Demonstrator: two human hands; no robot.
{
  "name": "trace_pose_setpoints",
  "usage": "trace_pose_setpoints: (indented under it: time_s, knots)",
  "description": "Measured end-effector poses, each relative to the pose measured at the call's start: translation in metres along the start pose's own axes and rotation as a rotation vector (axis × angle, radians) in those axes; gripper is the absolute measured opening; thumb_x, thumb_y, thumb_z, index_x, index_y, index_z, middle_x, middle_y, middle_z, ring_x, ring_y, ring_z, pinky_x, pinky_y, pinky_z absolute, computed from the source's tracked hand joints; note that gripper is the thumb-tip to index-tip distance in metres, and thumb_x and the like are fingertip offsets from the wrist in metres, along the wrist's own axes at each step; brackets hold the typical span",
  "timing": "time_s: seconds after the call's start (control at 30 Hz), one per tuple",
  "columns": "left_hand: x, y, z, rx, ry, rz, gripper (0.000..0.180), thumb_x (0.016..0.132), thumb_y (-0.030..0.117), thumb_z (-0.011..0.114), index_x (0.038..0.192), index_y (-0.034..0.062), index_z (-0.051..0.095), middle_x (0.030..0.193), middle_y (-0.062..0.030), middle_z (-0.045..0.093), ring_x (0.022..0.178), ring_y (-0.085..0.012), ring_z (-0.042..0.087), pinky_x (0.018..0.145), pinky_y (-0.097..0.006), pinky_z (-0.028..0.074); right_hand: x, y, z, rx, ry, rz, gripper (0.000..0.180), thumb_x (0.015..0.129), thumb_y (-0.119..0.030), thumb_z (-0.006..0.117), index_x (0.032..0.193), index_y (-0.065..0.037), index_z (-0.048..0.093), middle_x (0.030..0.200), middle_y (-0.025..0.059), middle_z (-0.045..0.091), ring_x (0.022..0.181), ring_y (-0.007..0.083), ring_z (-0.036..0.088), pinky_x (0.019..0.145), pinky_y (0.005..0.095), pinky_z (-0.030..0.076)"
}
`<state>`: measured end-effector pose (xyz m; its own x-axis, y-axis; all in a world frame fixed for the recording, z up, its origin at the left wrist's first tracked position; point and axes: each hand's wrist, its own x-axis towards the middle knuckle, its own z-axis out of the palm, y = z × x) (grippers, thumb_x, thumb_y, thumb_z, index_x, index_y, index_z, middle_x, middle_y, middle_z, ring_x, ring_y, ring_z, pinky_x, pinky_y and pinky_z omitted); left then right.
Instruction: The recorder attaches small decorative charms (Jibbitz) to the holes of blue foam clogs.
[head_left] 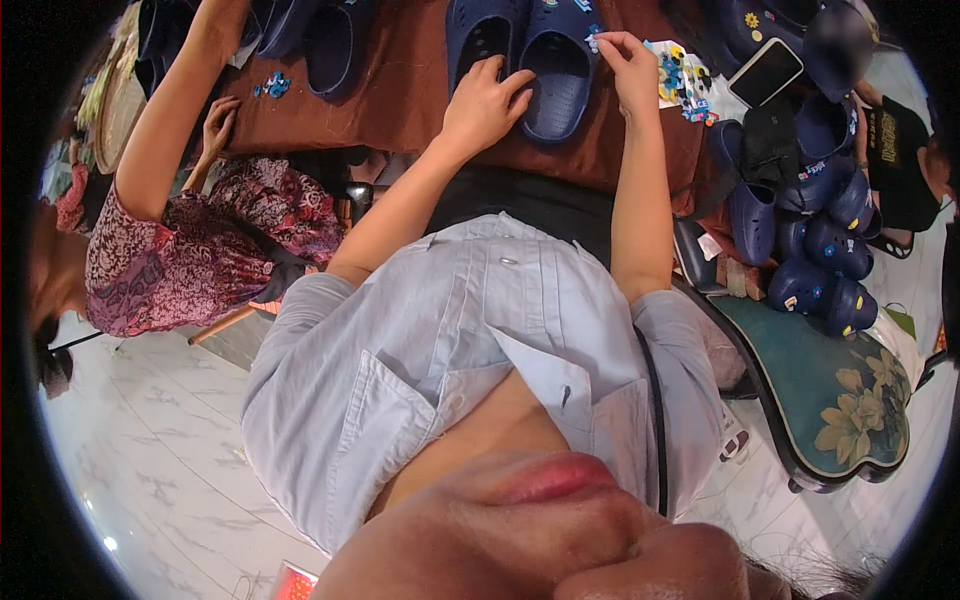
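Two navy clogs lie side by side on the brown table cloth (400,90). My left hand (485,100) rests with curled fingers on the heel rim of the right clog (560,85), touching the left clog (478,35) too. At that same clog's right edge, my right hand (625,60) pinches a small pale charm (596,40) between thumb and fingers. My light grey shirt fills the middle of the view.
A heap of colourful charms (682,78) and a phone (765,72) lie right of my right hand. Several navy clogs (820,240) are piled on a chair with a green flowered seat (850,400). A person in a patterned dress (190,250) works at left near blue charms (272,85).
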<state>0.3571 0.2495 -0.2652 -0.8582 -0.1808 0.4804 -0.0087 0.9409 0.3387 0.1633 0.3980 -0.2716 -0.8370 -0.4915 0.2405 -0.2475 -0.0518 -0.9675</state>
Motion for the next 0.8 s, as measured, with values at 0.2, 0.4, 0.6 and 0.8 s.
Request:
trace_pose_setpoints:
  time_s: [0.2, 0.4, 0.6, 0.8]
  knots:
    - [0.001, -0.002, -0.001, -0.019, -0.010, -0.006, 0.029, 0.089, 0.024, 0.066, 0.116, 0.0152, 0.067, 0.120, -0.0272, 0.058, 0.110, -0.0398, 0.057, 0.094, -0.044, 0.049, 0.007, 0.004, 0.004, -0.170, 0.038, -0.056, 0.011, 0.084, -0.008, 0.069, 0.093, -0.001, 0.071, 0.089, 0.0048, 0.070, 0.082, 0.0123, 0.063, 0.075, 0.0278, 0.049]
    - [0.003, -0.006, 0.001, -0.022, -0.019, -0.014, 0.029, 0.088, 0.024, 0.066, 0.116, 0.0152, 0.067, 0.119, -0.0268, 0.058, 0.110, -0.0395, 0.057, 0.094, -0.044, 0.048, -0.002, -0.001, 0.013, -0.429, 0.146, -0.300, 0.009, 0.084, -0.008, 0.068, 0.091, -0.004, 0.070, 0.083, 0.0096, 0.064, 0.076, 0.0236, 0.063, 0.070, 0.0328, 0.049]
    - [0.006, -0.007, 0.005, -0.023, -0.030, -0.007, 0.030, 0.088, 0.024, 0.066, 0.116, 0.0150, 0.067, 0.119, -0.0265, 0.058, 0.110, -0.0395, 0.057, 0.094, -0.044, 0.048, -0.009, 0.006, 0.012, -0.529, 0.199, -0.439, 0.009, 0.083, -0.003, 0.065, 0.090, -0.003, 0.070, 0.086, 0.0107, 0.065, 0.084, 0.0296, 0.061, 0.076, 0.0379, 0.048]
    - [0.007, -0.009, 0.006, -0.032, -0.027, -0.003, 0.030, 0.087, 0.023, 0.067, 0.116, 0.0146, 0.067, 0.118, -0.0268, 0.057, 0.110, -0.0397, 0.057, 0.094, -0.044, 0.048, -0.016, 0.005, 0.010, -0.593, 0.149, -0.506, 0.019, 0.081, -0.001, 0.064, 0.096, -0.005, 0.073, 0.092, 0.0106, 0.066, 0.090, 0.0292, 0.059, 0.082, 0.0382, 0.048]
